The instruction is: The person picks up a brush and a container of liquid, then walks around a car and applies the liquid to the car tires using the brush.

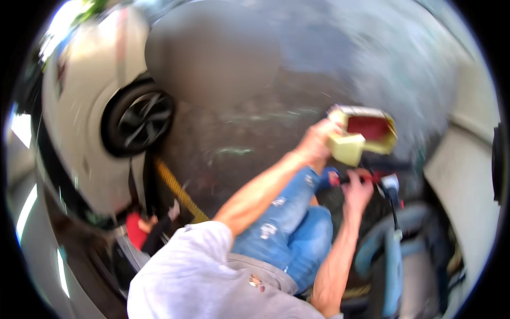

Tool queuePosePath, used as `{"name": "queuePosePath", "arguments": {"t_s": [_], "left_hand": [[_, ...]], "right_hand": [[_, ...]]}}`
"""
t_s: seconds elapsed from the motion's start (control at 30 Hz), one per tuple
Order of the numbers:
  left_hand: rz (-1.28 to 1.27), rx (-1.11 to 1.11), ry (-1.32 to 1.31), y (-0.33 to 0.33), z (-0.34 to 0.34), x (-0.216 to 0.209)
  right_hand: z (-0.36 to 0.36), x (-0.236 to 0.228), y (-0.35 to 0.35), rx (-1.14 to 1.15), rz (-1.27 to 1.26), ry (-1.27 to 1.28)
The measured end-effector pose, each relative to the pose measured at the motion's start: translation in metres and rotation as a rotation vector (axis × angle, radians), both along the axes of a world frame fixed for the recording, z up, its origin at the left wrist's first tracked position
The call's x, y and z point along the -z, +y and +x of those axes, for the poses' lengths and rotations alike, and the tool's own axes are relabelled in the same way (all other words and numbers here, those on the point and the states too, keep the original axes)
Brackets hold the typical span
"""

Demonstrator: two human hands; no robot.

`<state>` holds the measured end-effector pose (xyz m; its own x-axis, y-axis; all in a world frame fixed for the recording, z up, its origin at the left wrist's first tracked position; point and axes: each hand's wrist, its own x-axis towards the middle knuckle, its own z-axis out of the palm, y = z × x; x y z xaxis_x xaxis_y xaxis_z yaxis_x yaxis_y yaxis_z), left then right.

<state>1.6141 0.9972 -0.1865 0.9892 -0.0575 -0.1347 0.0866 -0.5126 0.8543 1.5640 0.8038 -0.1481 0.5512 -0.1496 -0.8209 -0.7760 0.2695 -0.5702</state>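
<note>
My left hand (pixel 320 139) is closed around the left end of an open yellow box (pixel 387 142) with a dark red inside. A pale yellow block or flap (pixel 348 149) juts out below the box, beside my fingers; blur hides which it is. Below and to the right, my right hand (pixel 358 187) wraps round a red and black tool (pixel 376 176), its exact kind smeared by motion. Near the tool's right end is a blue and white piece (pixel 390 184), with a thin black cord or rod (pixel 393 212) running down from it. My knees, in ripped jeans, are bent beneath my arms.
A white car with a dark-spoked wheel (pixel 141 121) stands at the left. A yellow strip (pixel 180 190) runs along the dark, wet-looking floor (pixel 255 135). A blue and grey machine (pixel 393 266) sits at lower right beside a pale panel (pixel 467 175). Someone in red and black (pixel 139 229) is at lower left.
</note>
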Motion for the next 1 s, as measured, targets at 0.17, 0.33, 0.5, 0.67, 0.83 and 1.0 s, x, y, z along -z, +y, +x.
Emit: {"name": "queuePosePath", "arguments": {"t_s": [0.17,0.33,0.5,0.67,0.83,1.0], "left_hand": [[-0.148,-0.348,0.027,0.083,-0.088,-0.043],[-0.066,-0.604,0.062,0.211,-0.251,-0.054],[-0.115,-0.921,0.092,0.303,-0.383,-0.058],[-0.395,-1.246,0.078,0.386,-0.486,-0.012],[-0.167,-1.435,0.129,0.484,-0.568,-0.017],[-0.306,-1.64,0.062,0.575,-0.63,0.02]], "right_hand": [[-0.047,-0.09,0.033,-0.411,-0.193,-0.027],[-0.118,-0.115,0.072,-0.733,-0.318,-0.068],[-0.139,-0.135,0.114,-1.047,-0.721,-0.247],[-0.149,-0.167,0.226,-1.134,-0.871,-0.292],[-0.166,-0.193,0.404,-1.276,-0.803,-0.437],[-0.16,-0.193,0.516,-1.323,-0.696,-0.431]]}}
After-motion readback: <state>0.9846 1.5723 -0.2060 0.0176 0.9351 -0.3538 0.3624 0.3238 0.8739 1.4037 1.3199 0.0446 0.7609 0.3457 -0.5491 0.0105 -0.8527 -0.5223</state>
